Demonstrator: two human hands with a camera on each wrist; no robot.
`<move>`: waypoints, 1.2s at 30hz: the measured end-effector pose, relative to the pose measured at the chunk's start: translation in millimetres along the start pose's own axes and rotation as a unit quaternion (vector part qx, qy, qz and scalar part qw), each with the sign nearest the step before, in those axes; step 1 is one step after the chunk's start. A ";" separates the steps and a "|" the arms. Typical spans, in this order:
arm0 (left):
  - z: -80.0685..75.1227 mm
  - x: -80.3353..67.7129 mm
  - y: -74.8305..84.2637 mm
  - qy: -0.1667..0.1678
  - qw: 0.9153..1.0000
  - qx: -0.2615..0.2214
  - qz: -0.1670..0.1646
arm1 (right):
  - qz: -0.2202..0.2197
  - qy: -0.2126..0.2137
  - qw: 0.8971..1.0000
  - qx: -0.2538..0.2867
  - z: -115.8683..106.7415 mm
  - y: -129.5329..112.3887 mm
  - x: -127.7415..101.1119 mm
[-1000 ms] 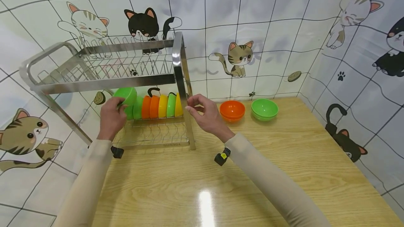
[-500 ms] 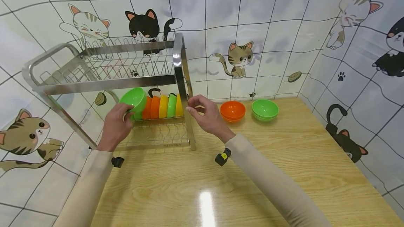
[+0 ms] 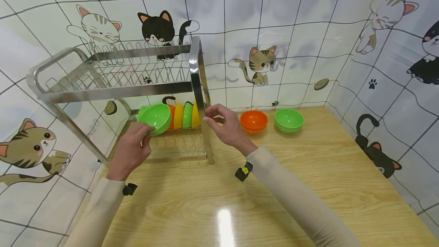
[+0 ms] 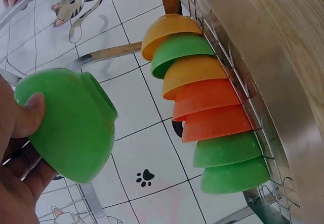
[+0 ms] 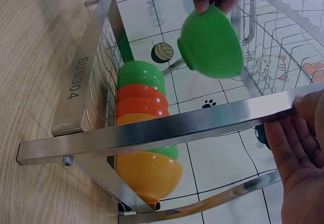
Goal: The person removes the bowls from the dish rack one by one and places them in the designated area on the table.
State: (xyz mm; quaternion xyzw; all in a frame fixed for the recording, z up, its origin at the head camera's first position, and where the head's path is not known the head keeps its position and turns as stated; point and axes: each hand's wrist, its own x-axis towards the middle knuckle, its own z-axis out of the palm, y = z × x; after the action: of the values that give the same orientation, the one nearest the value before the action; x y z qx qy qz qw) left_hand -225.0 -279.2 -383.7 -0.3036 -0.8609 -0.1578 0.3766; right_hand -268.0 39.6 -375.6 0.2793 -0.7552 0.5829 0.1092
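Note:
My left hand [image 3: 132, 149] pinches the rim of a green bowl [image 3: 156, 117], thumb outside, in the lower opening of a metal dish rack [image 3: 120, 92]. In the left wrist view this bowl [image 4: 71, 127] is apart from a row of bowls standing on edge in the lower tier: yellow [image 4: 195, 74], orange [image 4: 217, 122] and green [image 4: 235, 176]. My right hand [image 3: 227, 127] holds the rack's right upright. The right wrist view shows thumb and fingers on either side of that upright [image 5: 202, 120].
Right of the rack, stacked orange bowls [image 3: 253, 120] and stacked green bowls [image 3: 289, 119] stand on the wooden table [image 3: 274, 186] by the wall. The rack's upper wire tier [image 3: 137, 73] lies above my left hand. A cat-print tiled wall [image 3: 291, 41] stands behind.
My left hand has brought the green bowl from the row's left end to the right and toward me, its inside turning up into view. My right hand stays on the upright.

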 end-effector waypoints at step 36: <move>-17.5 4.9 88.2 -0.013 0.988 -0.100 0.120 | -0.035 -0.076 0.996 -0.029 -34.9 0.5 -16.5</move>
State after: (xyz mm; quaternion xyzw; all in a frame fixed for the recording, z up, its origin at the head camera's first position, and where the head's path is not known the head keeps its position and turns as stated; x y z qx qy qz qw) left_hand -161.4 -218.4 -364.6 -0.4427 -0.8030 -0.1924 0.3496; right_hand -260.4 77.5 -373.7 0.3457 -0.7676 0.5337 0.0801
